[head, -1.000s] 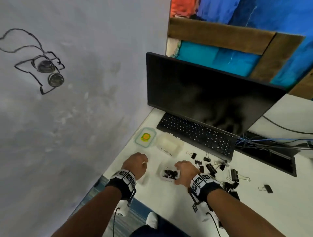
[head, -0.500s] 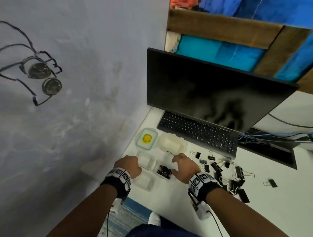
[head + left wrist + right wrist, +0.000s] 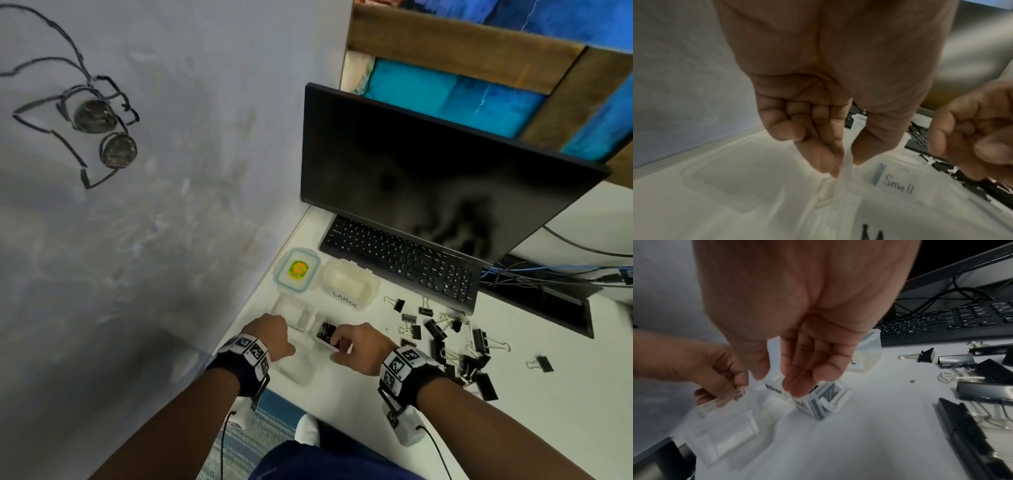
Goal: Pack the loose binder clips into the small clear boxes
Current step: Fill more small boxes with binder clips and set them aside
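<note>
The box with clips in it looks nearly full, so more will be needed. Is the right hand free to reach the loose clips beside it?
Probably not yet: the right hand is holding the clip-filled box. The loose binder clips lie on the open desk to its right, unobstructed.

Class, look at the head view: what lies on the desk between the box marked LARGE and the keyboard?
Nothing: in the head view the LARGE box sits just before the keyboard, with only bare white desk between.

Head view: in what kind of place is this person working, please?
Most likely an office desk beside a partition wall. A dark monitor and a black keyboard stand on the white desk, tangled cables run behind, and loose binder clips lie scattered.
</note>
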Motion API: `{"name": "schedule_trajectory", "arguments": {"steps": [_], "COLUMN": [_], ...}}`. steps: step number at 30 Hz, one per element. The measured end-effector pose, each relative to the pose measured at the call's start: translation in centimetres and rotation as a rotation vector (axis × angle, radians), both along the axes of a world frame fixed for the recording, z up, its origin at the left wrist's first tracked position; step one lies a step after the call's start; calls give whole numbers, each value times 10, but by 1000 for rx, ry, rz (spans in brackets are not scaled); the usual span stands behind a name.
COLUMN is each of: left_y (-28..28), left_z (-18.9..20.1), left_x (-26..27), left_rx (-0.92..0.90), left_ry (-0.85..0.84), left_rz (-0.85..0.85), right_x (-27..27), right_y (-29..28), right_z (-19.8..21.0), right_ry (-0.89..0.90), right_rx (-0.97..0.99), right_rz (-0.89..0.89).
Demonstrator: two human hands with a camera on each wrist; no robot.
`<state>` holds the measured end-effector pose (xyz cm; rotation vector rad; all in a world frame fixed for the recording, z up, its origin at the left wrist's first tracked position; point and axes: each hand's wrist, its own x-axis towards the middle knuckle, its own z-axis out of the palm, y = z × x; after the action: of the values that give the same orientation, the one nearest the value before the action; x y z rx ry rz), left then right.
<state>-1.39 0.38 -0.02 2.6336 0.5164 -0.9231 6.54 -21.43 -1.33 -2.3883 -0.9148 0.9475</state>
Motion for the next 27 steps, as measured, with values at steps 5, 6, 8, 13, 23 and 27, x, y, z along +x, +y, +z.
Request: {"name": "schedule_trajectory", "arguments": {"steps": [5, 6, 8, 13, 23, 27], "left_y": [-21, -27, -44, -100, -234, -286], "left_z": [15, 19, 25, 34, 36, 23], "left_x": [10, 12, 18, 32, 57, 61], "left_rx": [-183, -221, -280, -321, -468, -379], "left_ry": [-68, -81, -96, -82, -42, -59], "left_rz": [102, 118, 126, 172, 18, -129], "right_x": [-5, -6, -9, -9, -9, -12], "right_y": [-16, -22, -37, -88, -224, -277], "right_z": [4, 5, 9, 25, 33, 31], "right_ry": [105, 113, 146, 349, 330, 202], "right_rx": [29, 39, 84, 203, 114, -21], "right_rz": [-46, -68, -152, -364, -515, -538]}}
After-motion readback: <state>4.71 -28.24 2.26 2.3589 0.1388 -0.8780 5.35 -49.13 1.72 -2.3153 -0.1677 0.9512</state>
